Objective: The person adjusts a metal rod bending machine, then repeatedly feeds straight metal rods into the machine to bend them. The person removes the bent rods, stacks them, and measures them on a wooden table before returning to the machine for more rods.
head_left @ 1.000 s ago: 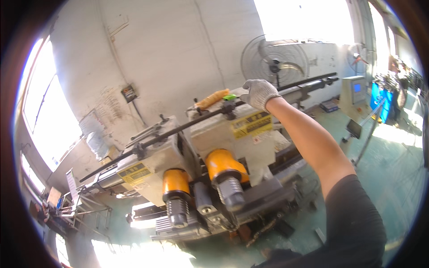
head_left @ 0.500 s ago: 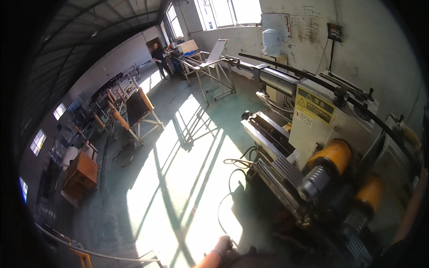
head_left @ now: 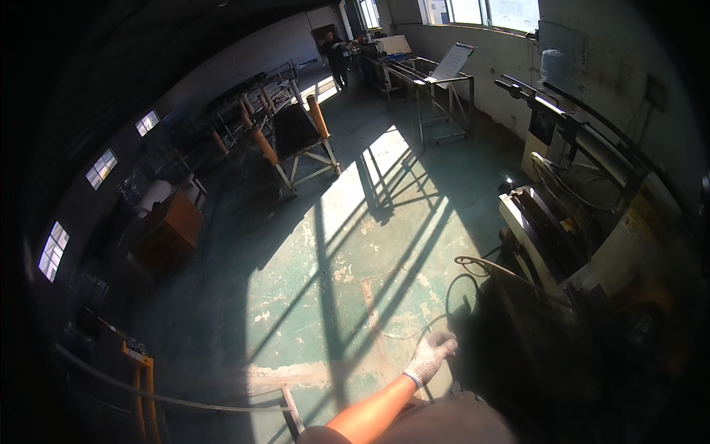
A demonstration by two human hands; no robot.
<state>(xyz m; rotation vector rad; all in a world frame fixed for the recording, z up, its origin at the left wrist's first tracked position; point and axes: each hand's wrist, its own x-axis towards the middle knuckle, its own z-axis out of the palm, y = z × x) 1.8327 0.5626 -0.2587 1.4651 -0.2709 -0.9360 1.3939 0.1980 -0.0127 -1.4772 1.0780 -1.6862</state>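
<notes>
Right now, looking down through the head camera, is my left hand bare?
No, your left hand is covered by a whitish glove.

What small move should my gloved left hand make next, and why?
Probably ease the left hand slightly leftward, since a thin dark cable curves along the floor just beyond it, near the machine, and might snag. Whether they touch, I can't tell.

Machine (head_left: 610, 255): large, pale-bodied, standing at right; lower part in deep shadow, detail lost; long bars slanting along its top, open frame projecting leftward. Cable (head_left: 448, 296): thin, dark, slack, bowed leftward beside the machine's lower left.
</notes>
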